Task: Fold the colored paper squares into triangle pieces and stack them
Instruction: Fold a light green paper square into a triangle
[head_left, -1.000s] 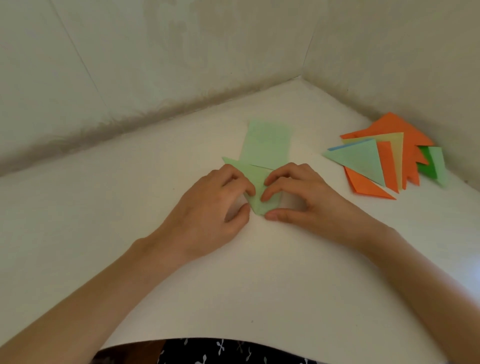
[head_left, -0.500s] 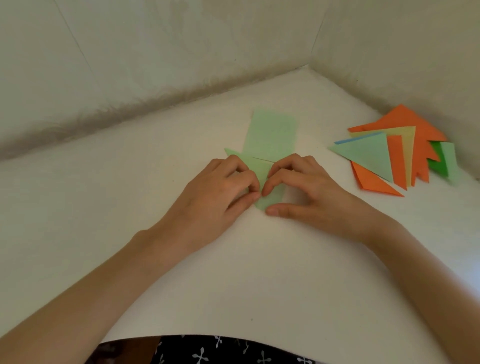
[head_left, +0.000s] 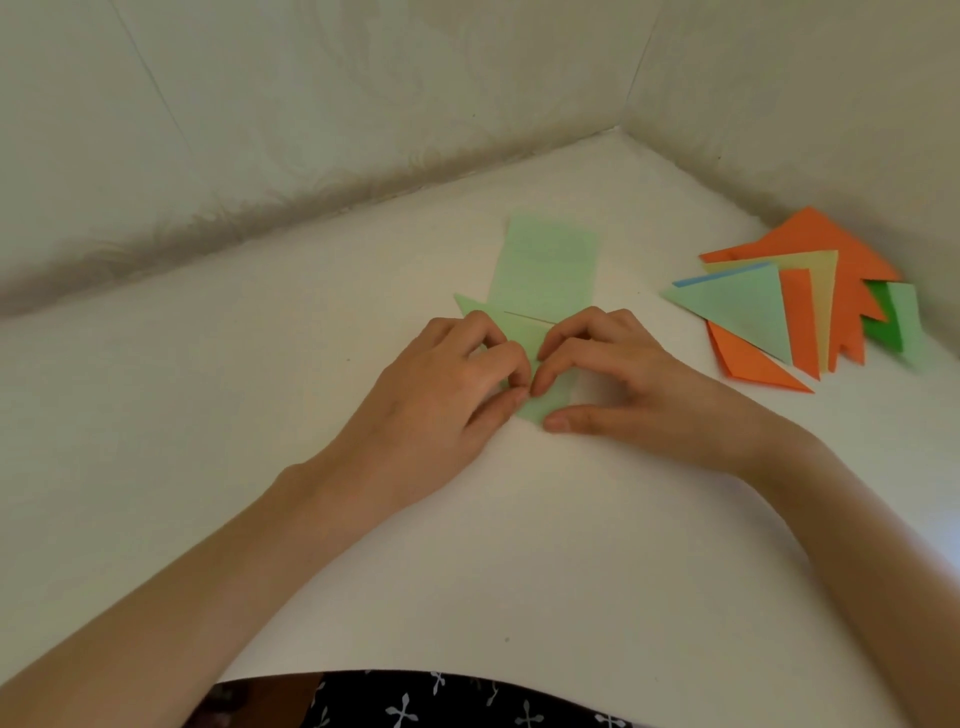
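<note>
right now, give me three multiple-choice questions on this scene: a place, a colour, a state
1. Where is the pile of folded triangles? A) person's right, by the wall B) person's left C) between the arms
2. What colour is the paper being folded? A) orange B) blue C) light green
3. What are the left hand and right hand doing? A) hanging idle B) holding the paper on the table C) lifting the pile
Answers: 1A, it lies beyond the right hand; 2C, pale green shows around the fingers; 3B, curled fingertips meet on it.
</note>
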